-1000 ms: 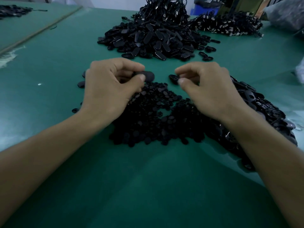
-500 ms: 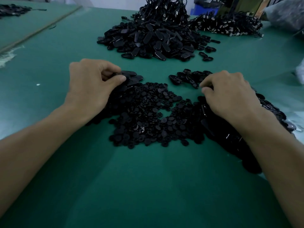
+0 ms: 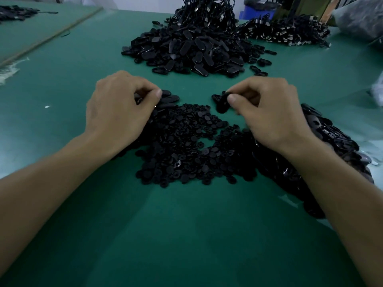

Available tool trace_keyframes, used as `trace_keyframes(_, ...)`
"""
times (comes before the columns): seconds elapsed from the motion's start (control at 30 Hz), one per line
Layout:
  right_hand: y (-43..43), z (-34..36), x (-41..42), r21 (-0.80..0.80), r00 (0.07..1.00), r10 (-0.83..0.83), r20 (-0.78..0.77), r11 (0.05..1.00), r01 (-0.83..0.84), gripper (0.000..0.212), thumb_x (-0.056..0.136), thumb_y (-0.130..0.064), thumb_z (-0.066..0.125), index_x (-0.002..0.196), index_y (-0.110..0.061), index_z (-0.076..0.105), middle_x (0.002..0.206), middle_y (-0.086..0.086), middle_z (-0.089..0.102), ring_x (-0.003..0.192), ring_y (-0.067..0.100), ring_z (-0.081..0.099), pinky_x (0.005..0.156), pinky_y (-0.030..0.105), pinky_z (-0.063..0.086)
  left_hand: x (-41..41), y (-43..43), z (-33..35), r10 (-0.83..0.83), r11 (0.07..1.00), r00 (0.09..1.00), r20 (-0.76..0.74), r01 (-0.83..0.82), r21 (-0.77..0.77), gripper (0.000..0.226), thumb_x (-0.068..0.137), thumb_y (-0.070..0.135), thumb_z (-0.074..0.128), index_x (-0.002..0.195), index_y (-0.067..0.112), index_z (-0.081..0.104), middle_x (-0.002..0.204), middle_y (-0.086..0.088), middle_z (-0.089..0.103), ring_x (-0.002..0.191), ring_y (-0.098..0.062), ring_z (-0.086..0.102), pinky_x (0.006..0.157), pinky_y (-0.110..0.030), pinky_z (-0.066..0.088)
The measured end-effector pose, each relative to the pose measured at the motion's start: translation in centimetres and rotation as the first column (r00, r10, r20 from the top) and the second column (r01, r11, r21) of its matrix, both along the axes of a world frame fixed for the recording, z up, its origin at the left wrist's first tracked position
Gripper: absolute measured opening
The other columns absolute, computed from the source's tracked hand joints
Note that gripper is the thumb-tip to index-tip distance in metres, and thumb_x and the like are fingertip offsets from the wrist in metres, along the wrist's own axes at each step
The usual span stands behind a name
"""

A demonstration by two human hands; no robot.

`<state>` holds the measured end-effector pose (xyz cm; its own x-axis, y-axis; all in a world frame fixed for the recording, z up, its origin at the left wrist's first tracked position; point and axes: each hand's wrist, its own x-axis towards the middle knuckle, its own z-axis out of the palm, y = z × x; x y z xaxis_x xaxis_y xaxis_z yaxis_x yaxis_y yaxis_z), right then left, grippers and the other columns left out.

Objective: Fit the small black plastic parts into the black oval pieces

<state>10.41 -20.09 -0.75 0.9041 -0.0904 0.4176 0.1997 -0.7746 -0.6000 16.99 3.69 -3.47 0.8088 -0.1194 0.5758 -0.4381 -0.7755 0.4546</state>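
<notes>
- My left hand sits at the far left edge of the near pile, knuckles up, fingers curled under and the thumb tip pressed towards a few loose oval pieces lying there. The fingers hide the contact, so I cannot tell whether one is pinched or only touched.
- My right hand is curled too, with thumb and forefinger pinching a single oval piece that hangs just above the mat, at the far right edge of the same pile.
- The two hands are apart, with a strip of bare green table mat between their fingertips.
- The small black parts lie spread in a low, wide heap between and just below both hands, directly on the mat.
- A second dark heap of larger glossy pieces runs under and beside my right forearm, touching the heap of small parts.
- Well beyond the hands, a big mound of ovals fills the middle of the table.
- Behind that mound rises a tangle of black corded pieces, and to its right lies a flatter spread with metal ends.
- A blue bin stands at the far edge.
</notes>
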Motion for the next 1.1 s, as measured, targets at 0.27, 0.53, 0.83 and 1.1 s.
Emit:
trace_keyframes(0.27,1.9,0.0,-0.3,0.503,0.973,0.231,-0.022,0.844,-0.189,0.015,0.090,-0.006,0.072,0.094,-0.020,0.067,0.071,-0.006,0.074,0.066,0.007,0.070,0.062,0.015,0.051,-2.4,-3.0,0.5,-0.477,0.826,0.877,-0.062,0.424,-0.371,0.010,0.090,0.031,0.071,0.099,0.035,0.073,0.078,0.021,0.073,0.074,0.000,0.071,0.071,-0.017,0.055)
trace_keyframes(0.53,2.4,0.0,-0.6,0.698,0.953,0.302,-0.007,0.684,-0.212,0.016,0.090,0.002,0.069,0.095,-0.013,0.066,0.078,0.010,0.076,0.070,0.018,0.071,0.069,0.027,0.055,-3.2,-3.5,0.2,-0.657,0.511,0.746,-0.106,0.338,-0.790,0.016,0.082,0.006,0.076,0.095,0.015,0.073,0.080,-0.001,0.077,0.075,-0.013,0.074,0.070,-0.022,0.059)
trace_keyframes(0.83,2.4,-0.4,-0.5,0.692,0.955,0.294,-0.024,0.695,-0.196,0.010,0.094,-0.004,0.067,0.092,-0.013,0.063,0.078,0.010,0.077,0.069,0.019,0.073,0.065,0.025,0.056,-3.1,-3.5,-0.2,-0.700,0.375,0.708,-0.091,0.257,-0.891,0.015,0.077,0.017,0.076,0.092,0.015,0.076,0.083,-0.011,0.078,0.075,-0.017,0.075,0.070,-0.022,0.058)
trace_keyframes(1.1,2.4,-0.7,-0.4,0.550,0.956,0.291,-0.035,0.805,-0.225,0.011,0.095,-0.006,0.066,0.097,-0.016,0.068,0.080,0.003,0.077,0.070,0.014,0.074,0.064,0.020,0.055,-3.1,-3.4,-0.7,-0.622,0.489,0.775,-0.108,0.277,-0.827,0.012,0.084,0.006,0.075,0.086,0.018,0.075,0.078,-0.009,0.077,0.070,-0.016,0.074,0.067,-0.023,0.058)
